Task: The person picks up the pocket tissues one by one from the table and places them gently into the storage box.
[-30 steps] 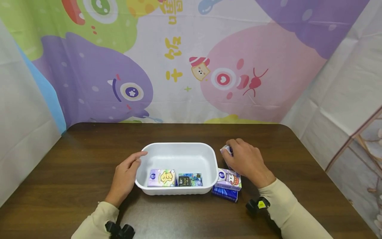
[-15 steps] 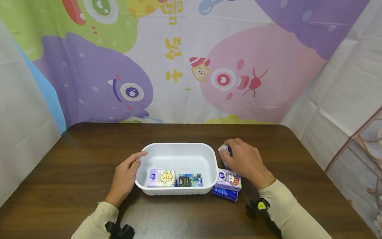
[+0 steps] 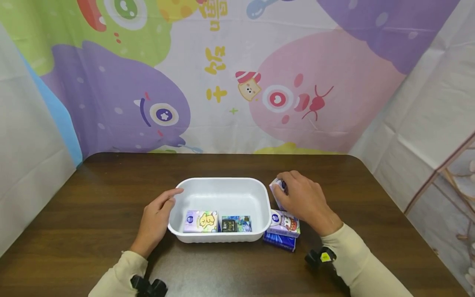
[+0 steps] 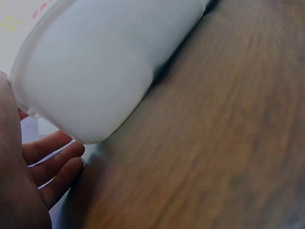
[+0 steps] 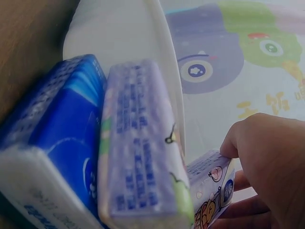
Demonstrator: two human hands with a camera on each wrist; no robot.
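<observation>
Tissue packet (image 5: 205, 188) sits pinched in our right hand (image 3: 306, 198), between thumb and fingers, probably for control. Just nearer us than those fingers, lilac pack (image 3: 285, 224) lies on blue pack (image 3: 280, 241). Our left hand (image 3: 155, 218), fingers loosely straight, touches the rim of the white tub (image 3: 222, 237), likely steadying it.

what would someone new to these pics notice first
Probably the cartoon backdrop rising behind the table. Then the white basin mid-table, the left hand at its left end and two small packs inside, near the front wall. To its right, the right hand grips a purple-and-white pack, beside a lilac pack overlapping a blue one.
</observation>
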